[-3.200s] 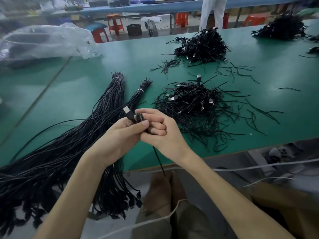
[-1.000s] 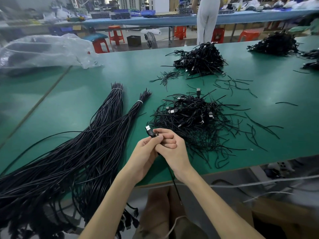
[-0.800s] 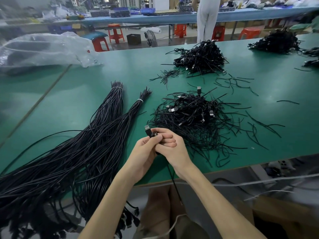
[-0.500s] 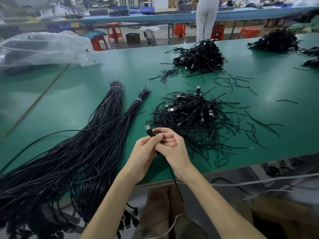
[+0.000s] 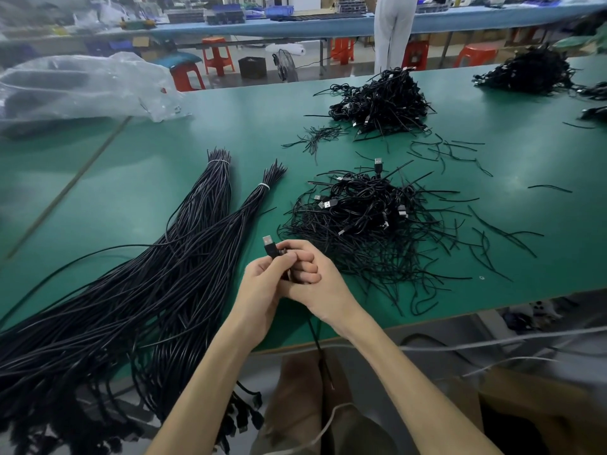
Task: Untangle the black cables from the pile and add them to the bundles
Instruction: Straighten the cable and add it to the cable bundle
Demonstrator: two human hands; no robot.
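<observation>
L hand (image 5: pixel 261 292) + R hand (image 5: pixel 317 284) both grip thin black cable (image 5: pixel 316 339); silver-tipped USB plug (image 5: pixel 270 245) sticks up.

A cable-assembly factory floor. The left hand (image 5: pixel 261 289) and right hand (image 5: pixel 320 285) grip one cable (image 5: pixel 270 247) over a long green worktable (image 5: pixel 131 198). Just beyond and right of the grip lies a tangled pile (image 5: pixel 368 218), to its left tied bundles (image 5: pixel 184 257), farther off more heaps (image 5: pixel 384 100). Well beyond the grip stand orange stools (image 5: pixel 216 59), a floor fan (image 5: pixel 285 64) and a long blue bench (image 5: pixel 328 26) loaded with bins (image 5: pixel 278 11)
</observation>
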